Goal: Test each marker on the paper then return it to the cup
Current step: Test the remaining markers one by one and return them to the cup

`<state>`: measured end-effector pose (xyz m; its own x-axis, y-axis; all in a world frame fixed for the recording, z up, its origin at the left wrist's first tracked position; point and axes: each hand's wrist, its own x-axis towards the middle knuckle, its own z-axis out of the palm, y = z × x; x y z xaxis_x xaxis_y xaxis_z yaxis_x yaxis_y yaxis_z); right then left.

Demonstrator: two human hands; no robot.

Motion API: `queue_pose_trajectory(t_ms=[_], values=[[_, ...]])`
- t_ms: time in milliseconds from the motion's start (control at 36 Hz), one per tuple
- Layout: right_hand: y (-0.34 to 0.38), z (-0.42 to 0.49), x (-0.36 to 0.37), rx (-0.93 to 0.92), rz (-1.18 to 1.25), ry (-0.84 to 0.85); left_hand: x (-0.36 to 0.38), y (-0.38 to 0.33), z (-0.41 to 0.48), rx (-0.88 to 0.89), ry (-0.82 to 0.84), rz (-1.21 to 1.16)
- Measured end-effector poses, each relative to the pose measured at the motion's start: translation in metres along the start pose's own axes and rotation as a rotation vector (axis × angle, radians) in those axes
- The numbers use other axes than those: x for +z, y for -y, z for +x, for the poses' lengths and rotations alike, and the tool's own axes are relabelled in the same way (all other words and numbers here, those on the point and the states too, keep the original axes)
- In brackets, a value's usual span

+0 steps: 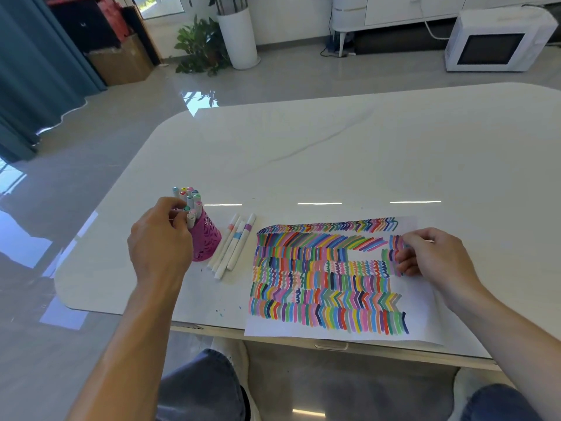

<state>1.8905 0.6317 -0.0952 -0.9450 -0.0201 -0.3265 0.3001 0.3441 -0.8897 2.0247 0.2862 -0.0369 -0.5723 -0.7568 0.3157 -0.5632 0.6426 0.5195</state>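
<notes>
Left hand (161, 238) pinches a marker (190, 220) in the cup (209, 238), barrel hidden; right hand (431, 253), three o'clock on paper (303, 333), curls, grasp unclear.

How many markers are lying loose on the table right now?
3, side by side between the cup and the paper: salmon-banded marker, blue-banded marker, purple-banded marker. A fourth may hide among them.

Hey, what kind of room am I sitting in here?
Probably a home living or dining room: a large white dining table, a leafy potted plant on the glossy tiled floor, and white cabinets along the far wall.
</notes>
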Motion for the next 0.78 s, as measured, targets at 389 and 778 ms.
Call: queue_pose_trajectory(t_ms=[389,778], values=[[-0.001,0.001,0.000,-0.004,0.013,0.008,-0.001,-0.010,-0.006,0.094,-0.075,-0.003],[-0.003,0.003,-0.001,-0.004,0.015,0.009,0.044,-0.029,-0.037,0.275,0.311,0.122]])
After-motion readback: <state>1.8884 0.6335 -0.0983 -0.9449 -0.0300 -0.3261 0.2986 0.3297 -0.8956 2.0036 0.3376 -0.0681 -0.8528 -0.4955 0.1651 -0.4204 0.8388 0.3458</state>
